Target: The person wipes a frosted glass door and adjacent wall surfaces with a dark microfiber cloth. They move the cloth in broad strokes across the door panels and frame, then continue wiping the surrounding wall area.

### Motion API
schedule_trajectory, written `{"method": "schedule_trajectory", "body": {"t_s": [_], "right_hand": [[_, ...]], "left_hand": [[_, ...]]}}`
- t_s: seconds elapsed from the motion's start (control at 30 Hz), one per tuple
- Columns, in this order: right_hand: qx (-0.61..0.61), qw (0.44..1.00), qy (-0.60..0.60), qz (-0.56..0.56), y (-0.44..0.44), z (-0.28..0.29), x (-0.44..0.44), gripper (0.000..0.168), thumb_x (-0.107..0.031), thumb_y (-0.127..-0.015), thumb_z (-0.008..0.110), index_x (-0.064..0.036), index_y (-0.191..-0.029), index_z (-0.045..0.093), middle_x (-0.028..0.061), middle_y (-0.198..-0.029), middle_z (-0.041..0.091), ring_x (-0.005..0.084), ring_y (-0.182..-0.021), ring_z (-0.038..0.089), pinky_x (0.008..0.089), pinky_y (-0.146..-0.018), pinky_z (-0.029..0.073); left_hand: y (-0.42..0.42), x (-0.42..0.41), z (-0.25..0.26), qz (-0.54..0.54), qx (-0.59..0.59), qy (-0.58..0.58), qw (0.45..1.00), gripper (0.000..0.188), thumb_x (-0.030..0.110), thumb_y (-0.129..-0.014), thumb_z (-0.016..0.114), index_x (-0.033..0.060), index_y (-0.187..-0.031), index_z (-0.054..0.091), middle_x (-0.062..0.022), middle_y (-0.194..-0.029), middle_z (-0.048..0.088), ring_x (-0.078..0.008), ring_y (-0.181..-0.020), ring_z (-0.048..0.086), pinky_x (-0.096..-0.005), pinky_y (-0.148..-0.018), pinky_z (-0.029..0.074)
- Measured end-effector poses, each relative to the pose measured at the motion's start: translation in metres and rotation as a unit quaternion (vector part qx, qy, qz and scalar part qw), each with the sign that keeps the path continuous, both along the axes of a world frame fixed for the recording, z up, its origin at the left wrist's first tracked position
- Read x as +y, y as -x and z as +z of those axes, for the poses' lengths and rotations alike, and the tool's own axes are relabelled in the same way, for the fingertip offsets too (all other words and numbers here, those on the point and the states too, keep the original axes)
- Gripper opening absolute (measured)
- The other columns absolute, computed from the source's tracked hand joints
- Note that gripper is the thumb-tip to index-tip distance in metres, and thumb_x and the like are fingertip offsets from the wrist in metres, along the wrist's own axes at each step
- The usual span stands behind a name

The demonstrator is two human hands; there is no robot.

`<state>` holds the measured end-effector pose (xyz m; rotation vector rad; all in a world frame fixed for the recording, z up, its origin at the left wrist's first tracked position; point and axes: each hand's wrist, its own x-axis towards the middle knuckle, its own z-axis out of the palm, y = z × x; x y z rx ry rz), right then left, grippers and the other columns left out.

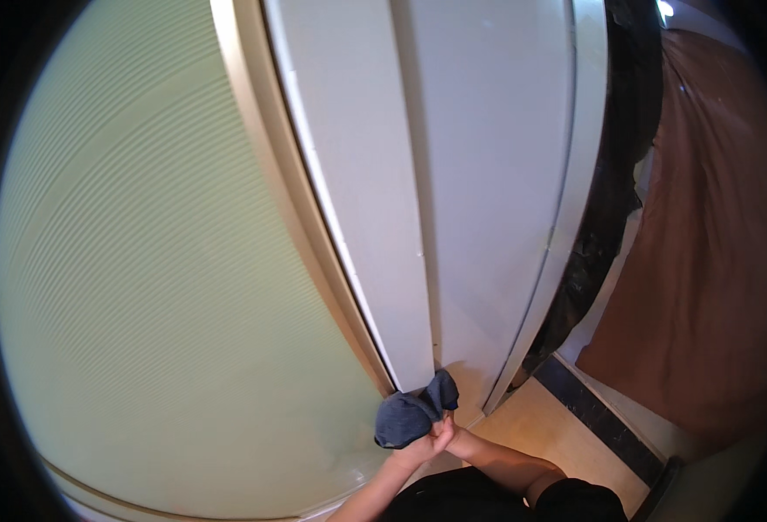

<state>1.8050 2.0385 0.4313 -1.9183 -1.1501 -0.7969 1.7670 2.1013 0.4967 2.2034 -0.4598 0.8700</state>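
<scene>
A dark blue-grey cloth (404, 419) is bunched at the lower end of a white door frame (383, 261), low in the view. My left hand (426, 445) is at the cloth, its fingers mostly hidden under the larger fold. My right hand (449, 427) is close beside it, below the smaller fold of the cloth, which stands up against the white panel (494, 163). The two hands touch or overlap near the wrists. How the fingers of either hand lie on the cloth cannot be made out.
On the left is a large ribbed, pale green glass pane (162, 261) edged by a beige metal frame (305, 241). A brown curtain (703, 261) hangs at the right, near black sheeting (586, 261). A dark strip (599, 417) crosses the light floor (546, 430).
</scene>
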Motion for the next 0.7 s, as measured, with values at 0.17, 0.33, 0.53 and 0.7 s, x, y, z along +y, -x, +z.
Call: {"method": "schedule_trajectory", "body": {"t_s": [0.17, 0.33, 0.53, 0.7], "right_hand": [[-0.054, 0.999, -0.005, 0.007, -0.02, 0.064, -0.014, 0.027, -0.035, -0.071, 0.055, -0.009, -0.075, 0.057, 0.0061, -0.066, 0.056, 0.0231, -0.055, 0.058, 0.0348, -0.047, 0.048], [-0.184, 0.979, 0.012, -0.087, -0.054, 0.16, -0.015, 0.025, -0.037, -0.074, 0.052, -0.014, -0.063, 0.05, -0.003, -0.051, 0.046, 0.0128, -0.04, 0.051, 0.0276, -0.034, 0.042], [0.152, 0.954, -0.256, -0.022, -0.113, 0.209, -0.019, 0.028, -0.02, -0.083, 0.045, -0.003, -0.103, 0.051, 0.009, -0.098, 0.053, 0.0214, -0.089, 0.052, 0.0348, -0.082, 0.039], [-0.12, 0.955, -0.222, -0.157, -0.116, 0.266, -0.067, 0.037, -0.014, -0.086, 0.043, 0.004, -0.118, 0.036, 0.0142, -0.095, 0.05, 0.0263, -0.084, 0.048, 0.0369, -0.077, 0.039]], "left_hand": [[-0.005, 0.014, 0.033, -0.051, 0.003, -0.055, 0.997, 0.021, 0.016, -0.068, 0.062, 0.005, -0.084, 0.054, -0.0059, -0.08, 0.056, -0.0186, -0.077, 0.054, -0.0313, -0.073, 0.042], [-0.008, 0.0, 0.131, -0.018, -0.041, 0.196, 0.98, 0.037, 0.007, -0.063, 0.067, -0.002, -0.094, 0.049, -0.0051, -0.077, 0.058, -0.0133, -0.072, 0.056, -0.0213, -0.067, 0.043], [-0.005, -0.024, 0.195, -0.068, 0.0, -0.092, 0.993, 0.027, 0.016, -0.064, 0.063, 0.001, -0.084, 0.054, -0.0077, -0.072, 0.054, -0.0195, -0.067, 0.053, -0.0263, -0.068, 0.042], [-0.028, -0.054, 0.197, -0.066, -0.096, 0.023, 0.993, 0.018, 0.014, -0.063, 0.064, 0.0018, -0.074, 0.057, -0.0107, -0.07, 0.056, -0.0259, -0.068, 0.054, -0.0302, -0.068, 0.043]]}}
